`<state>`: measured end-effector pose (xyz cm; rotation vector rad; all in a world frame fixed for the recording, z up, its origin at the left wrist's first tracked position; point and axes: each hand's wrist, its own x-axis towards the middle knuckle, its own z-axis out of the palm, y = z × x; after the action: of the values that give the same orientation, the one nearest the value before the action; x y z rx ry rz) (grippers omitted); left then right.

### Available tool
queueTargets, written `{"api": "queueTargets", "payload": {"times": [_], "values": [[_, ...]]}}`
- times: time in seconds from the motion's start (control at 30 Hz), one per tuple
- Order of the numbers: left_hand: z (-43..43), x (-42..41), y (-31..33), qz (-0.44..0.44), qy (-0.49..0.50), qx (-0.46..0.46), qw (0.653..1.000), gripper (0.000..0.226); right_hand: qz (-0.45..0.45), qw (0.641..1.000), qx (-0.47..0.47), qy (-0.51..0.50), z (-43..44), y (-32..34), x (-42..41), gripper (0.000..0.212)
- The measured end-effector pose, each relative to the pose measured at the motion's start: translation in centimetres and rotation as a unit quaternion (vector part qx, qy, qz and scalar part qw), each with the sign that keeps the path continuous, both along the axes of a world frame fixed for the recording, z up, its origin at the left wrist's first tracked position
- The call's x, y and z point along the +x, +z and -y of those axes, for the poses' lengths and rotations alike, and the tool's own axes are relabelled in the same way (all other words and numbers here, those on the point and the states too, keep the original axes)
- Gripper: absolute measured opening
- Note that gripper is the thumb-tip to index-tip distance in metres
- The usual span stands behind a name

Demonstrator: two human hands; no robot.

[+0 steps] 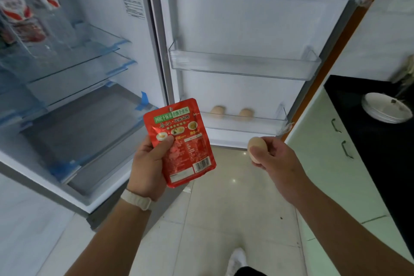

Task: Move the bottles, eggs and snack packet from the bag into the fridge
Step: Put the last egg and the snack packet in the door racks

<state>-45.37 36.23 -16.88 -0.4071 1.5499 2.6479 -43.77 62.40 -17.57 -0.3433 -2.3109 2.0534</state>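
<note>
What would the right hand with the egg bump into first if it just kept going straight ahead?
Probably the clear front wall of the lowest door shelf, where two eggs already sit. The right hand holds its egg just short of it; depth is uncertain.

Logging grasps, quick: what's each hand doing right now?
Left hand: closed on the snack packet.
Right hand: closed on an egg.

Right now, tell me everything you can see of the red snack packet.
The red snack packet is a flat, glossy foil-like pouch, sealed as far as shows. Its printed face shows a green banner, food pictures, small text and a barcode at the lower right. The left hand holds it upright, slightly tilted, thumb across its lower left. It is held in the air before the open fridge, touching nothing else.
</note>
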Motion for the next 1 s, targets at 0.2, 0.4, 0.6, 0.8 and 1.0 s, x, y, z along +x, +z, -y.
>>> {"api": "queueTargets", "payload": {"times": [0.2,0.4,0.6,0.8,1.0], "values": [[0.5,-5.4,0.8,-0.007,0.016,-0.032,0.999,0.027,0.009,1.0,0.009,0.007,0.0,-1.3,-6.0,0.015],[0.4,-11.3,3.6,-0.052,0.035,-0.053,0.997,0.026,0.009,0.998,0.046,0.03,-0.2,-1.5,-12.9,0.031],[-0.7,-16.7,6.6,-0.142,0.028,-0.089,0.985,0.025,-0.013,0.993,0.093,0.068,-1.9,-2.0,-18.8,0.018],[-2.4,-20.1,9.3,-0.264,-0.005,-0.107,0.958,0.025,-0.013,0.978,0.176,0.106,-3.0,-2.5,-23.8,0.024],[-3.0,-23.4,11.1,-0.318,-0.02,-0.102,0.942,0.028,0.057,0.944,0.285,0.159,-3.1,-3.7,-27.4,0.041]]}}
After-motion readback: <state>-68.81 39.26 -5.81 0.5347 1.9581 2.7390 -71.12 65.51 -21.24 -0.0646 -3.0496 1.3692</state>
